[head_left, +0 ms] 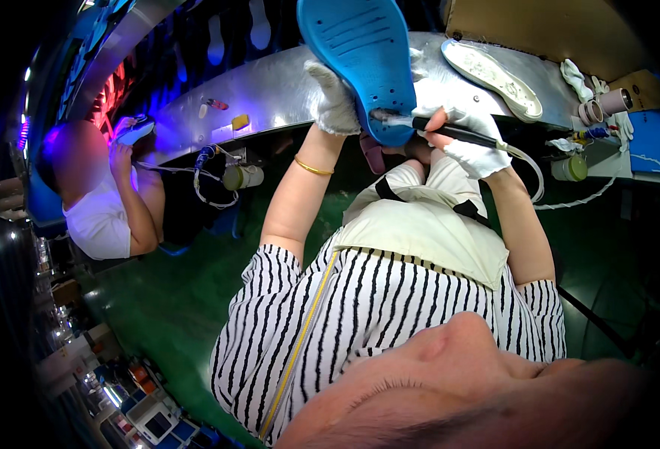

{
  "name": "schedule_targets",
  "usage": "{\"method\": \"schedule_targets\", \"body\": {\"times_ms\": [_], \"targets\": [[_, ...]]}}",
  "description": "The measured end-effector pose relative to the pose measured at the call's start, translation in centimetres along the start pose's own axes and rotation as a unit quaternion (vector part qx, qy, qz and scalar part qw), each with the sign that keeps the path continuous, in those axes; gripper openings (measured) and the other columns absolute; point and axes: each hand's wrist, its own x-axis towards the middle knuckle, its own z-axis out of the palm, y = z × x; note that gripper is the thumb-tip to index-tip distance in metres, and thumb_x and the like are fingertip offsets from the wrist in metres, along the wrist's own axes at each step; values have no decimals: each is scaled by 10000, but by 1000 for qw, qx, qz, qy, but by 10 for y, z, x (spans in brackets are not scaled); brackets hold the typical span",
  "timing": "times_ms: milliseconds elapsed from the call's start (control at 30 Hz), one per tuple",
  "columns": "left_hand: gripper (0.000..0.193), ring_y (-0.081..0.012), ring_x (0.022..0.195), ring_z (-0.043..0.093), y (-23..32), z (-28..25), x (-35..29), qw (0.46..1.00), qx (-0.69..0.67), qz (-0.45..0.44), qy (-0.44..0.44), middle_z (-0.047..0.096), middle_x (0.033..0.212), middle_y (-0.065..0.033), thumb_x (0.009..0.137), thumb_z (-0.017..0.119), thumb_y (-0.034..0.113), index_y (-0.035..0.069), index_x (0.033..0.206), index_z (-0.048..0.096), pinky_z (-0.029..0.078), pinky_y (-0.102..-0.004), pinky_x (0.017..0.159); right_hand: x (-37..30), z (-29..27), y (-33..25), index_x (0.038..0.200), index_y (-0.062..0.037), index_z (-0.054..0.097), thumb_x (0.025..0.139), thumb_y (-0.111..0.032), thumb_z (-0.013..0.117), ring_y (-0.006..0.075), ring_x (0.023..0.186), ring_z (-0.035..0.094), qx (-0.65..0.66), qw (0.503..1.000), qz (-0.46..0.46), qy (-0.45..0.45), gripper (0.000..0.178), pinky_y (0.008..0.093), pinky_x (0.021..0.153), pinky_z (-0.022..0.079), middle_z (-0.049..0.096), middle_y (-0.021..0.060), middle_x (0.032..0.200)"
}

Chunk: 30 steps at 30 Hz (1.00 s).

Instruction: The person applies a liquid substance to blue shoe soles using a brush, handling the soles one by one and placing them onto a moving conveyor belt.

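Observation:
A blue shoe sole (364,56), dotted with small holes and ridged across its upper part, is held up at the bench edge. My left hand (331,97), in a white glove, is closed on the sole's left edge. In my right hand (468,138), gloved with some fingertips bare, I grip a black-handled brush (453,133) with a pale hose running from its back end. The bristles touch the sole's lower end, by the holes there. A white sole (495,78) lies on the metal bench to the right.
The curved metal bench (270,82) carries a small yellow block (240,121). At right stand pink cups (613,101), white gloves (575,78) and a cardboard box (547,30). A green-lidded jar (569,168) hangs below. Leftward, another person (102,202) holds a light-blue sole.

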Motion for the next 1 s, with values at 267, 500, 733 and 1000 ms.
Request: {"method": "schedule_targets", "body": {"times_ms": [267, 500, 733, 1000], "targets": [[1089, -280, 980, 616, 15, 6, 14, 969, 232, -76, -37, 564, 1143, -218, 620, 359, 855, -20, 1264, 442, 541, -386, 798, 17, -21, -4, 780, -16, 625, 683, 16, 646, 132, 747, 579, -24, 981, 147, -126, 103, 260, 708, 494, 627, 71, 870], [860, -207, 850, 625, 26, 19, 32, 928, 243, -274, 64, 606, 1006, -166, 741, 501, 712, -3, 1217, 472, 556, -321, 713, 19, -12, 13, 725, -23, 602, 655, 34, 597, 147, 814, 568, -145, 977, -125, -93, 91, 279, 753, 470, 605, 55, 815], [844, -204, 780, 629, 17, 13, 39, 913, 277, -277, 112, 620, 967, -156, 736, 471, 738, 28, 1190, 526, 547, -329, 687, 20, -16, -8, 734, -33, 608, 690, 30, 591, 112, 740, 561, -50, 995, 52, -75, 78, 240, 675, 473, 607, 36, 800], [829, -211, 855, 613, 19, 19, 46, 920, 288, -250, 93, 600, 1052, -162, 758, 469, 719, 55, 1253, 497, 534, -333, 729, 24, -31, 2, 745, -36, 595, 690, 8, 588, 117, 710, 551, -81, 993, -5, -88, 71, 245, 682, 461, 589, 32, 740]]}}
